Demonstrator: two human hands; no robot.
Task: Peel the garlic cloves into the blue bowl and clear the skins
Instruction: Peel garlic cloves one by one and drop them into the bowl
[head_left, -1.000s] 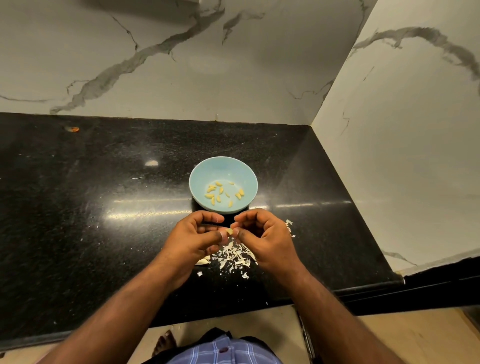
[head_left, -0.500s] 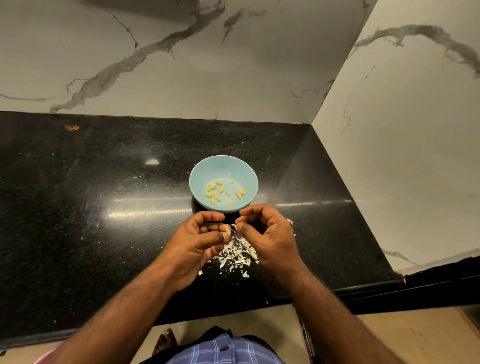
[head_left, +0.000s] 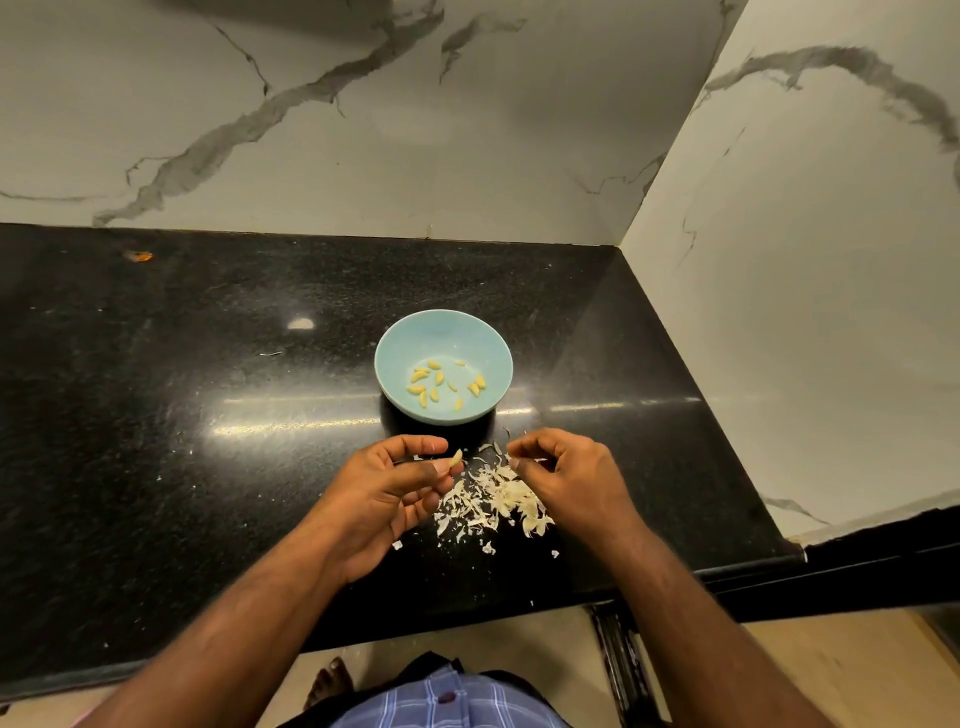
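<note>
A blue bowl stands on the black counter and holds several peeled yellow garlic cloves. Just in front of it, my left hand pinches one pale garlic clove between thumb and forefinger. My right hand is a little apart to the right, fingers curled, pinching a thin strip of skin at its fingertips. A pile of white garlic skins lies on the counter between and below both hands.
The black granite counter runs left, with a small orange scrap at the back left. Marble walls close the back and the right side. The counter's front edge is just below my wrists.
My hands were together around the clove; they have now pulled apart. The left keeps the clove, the right has drawn away to the right with a bit of skin.
</note>
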